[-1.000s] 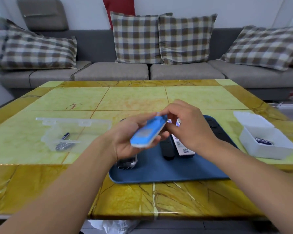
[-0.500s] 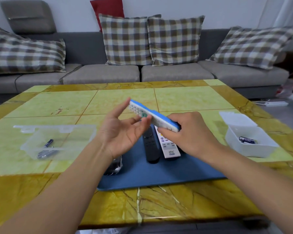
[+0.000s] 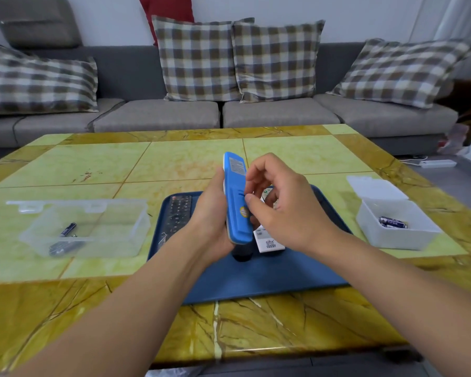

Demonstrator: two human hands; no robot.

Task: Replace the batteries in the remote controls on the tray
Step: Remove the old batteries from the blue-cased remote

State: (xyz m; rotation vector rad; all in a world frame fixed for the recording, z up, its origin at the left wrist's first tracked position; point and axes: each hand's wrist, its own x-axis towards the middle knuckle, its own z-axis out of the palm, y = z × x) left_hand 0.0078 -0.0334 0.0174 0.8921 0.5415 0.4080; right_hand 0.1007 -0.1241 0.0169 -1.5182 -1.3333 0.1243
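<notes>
My left hand (image 3: 211, 221) grips a blue-backed remote (image 3: 237, 202) above the dark blue tray (image 3: 269, 278), back side up and pointing away from me. My right hand (image 3: 280, 208) has its thumb pressed on the remote's battery cover, fingers curled above it. On the tray lie a black remote (image 3: 178, 213) at the left, a white remote (image 3: 268, 240) partly hidden under my right hand, and another dark remote (image 3: 242, 255) mostly hidden below the blue one.
A clear plastic box (image 3: 85, 227) with used batteries (image 3: 65, 238) sits left of the tray. A white box (image 3: 397, 227) with blue batteries (image 3: 393, 222), lid open, stands at the right. The yellow marble table (image 3: 174, 159) faces a grey sofa with checked cushions.
The remote was turned over from buttons-up to back-up and passed into my left hand's grip. My right hand let go of its end and moved its thumb onto the battery cover.
</notes>
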